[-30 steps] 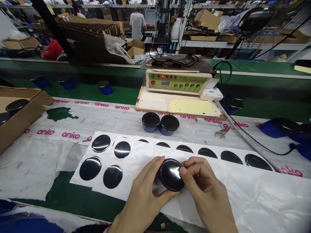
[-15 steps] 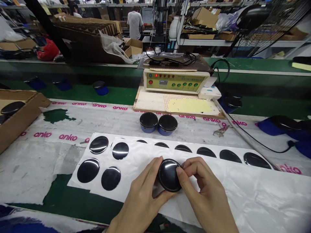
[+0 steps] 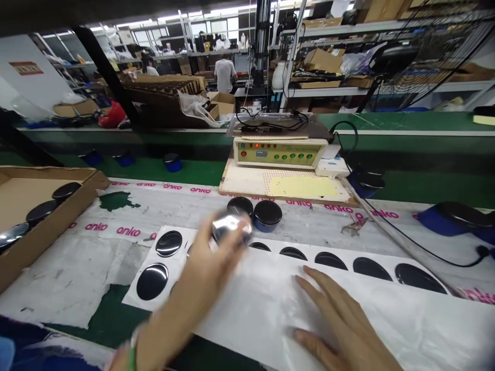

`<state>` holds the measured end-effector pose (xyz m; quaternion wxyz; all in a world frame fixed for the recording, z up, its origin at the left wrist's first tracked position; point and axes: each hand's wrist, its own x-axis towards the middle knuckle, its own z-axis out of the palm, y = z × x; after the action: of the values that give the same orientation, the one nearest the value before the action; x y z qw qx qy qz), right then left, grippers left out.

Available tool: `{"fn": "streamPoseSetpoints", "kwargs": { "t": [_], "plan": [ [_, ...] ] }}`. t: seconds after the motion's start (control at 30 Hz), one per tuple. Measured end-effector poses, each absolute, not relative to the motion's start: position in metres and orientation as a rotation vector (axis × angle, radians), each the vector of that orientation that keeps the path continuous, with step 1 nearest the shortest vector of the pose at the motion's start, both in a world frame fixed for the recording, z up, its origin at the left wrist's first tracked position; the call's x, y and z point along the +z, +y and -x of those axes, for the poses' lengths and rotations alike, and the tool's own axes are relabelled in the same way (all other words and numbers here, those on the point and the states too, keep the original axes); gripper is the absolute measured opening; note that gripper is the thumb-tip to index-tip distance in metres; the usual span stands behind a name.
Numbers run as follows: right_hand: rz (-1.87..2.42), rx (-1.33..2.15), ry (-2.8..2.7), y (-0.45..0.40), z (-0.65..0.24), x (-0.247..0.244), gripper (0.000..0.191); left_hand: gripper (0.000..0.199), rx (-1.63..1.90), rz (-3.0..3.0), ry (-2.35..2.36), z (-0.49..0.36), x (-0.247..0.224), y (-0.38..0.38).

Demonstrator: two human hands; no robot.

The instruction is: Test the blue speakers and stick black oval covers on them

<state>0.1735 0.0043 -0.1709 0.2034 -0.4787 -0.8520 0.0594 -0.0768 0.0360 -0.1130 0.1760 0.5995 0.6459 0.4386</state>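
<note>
My left hand (image 3: 211, 257) is blurred by motion, its fingers wrapped round a shiny black round lid (image 3: 232, 226). It is near two blue tubs with black lids, one (image 3: 267, 215) on the right and one (image 3: 240, 205) partly behind the held lid. My right hand (image 3: 328, 304) rests with spread fingers on or just over a white sheet (image 3: 263, 309) and holds nothing. Several black round stickers (image 3: 152, 281) show on the sheets at the left, and more (image 3: 293, 253) are partly covered along the back edge.
An open cardboard box (image 3: 50, 226) with black-lidded pieces stands at the left. A control box (image 3: 278, 153) sits on a board at the back. A cable (image 3: 417, 232) crosses the right side, near blue tubs (image 3: 444, 219). A person (image 3: 225, 75) is far behind.
My left hand has moved up and left with the black-lidded piece. My right hand has let go of it and opened over the sheet. The camera view has tilted up.
</note>
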Motion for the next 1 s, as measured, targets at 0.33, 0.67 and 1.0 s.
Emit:
{"fn": "streamPoseSetpoints", "kwargs": {
  "t": [0.33, 0.67, 1.0],
  "plan": [
    [1.224, -0.121, -2.504, 0.013, -0.189, -0.195, 0.071, 0.039, 1.145, -2.152, 2.029, 0.148, -0.082, 0.196],
    [1.149, -0.166, -2.5, 0.032, -0.21, -0.197, 0.076, 0.063, 0.699, -2.697, 1.334, 0.059, -0.098, 0.1],
    [0.363, 0.296, -2.9, 0.035, -0.079, -0.118, 0.027, 0.054, 1.475, -0.2, 1.011, 0.116, -0.114, 0.01]
  ]
}}
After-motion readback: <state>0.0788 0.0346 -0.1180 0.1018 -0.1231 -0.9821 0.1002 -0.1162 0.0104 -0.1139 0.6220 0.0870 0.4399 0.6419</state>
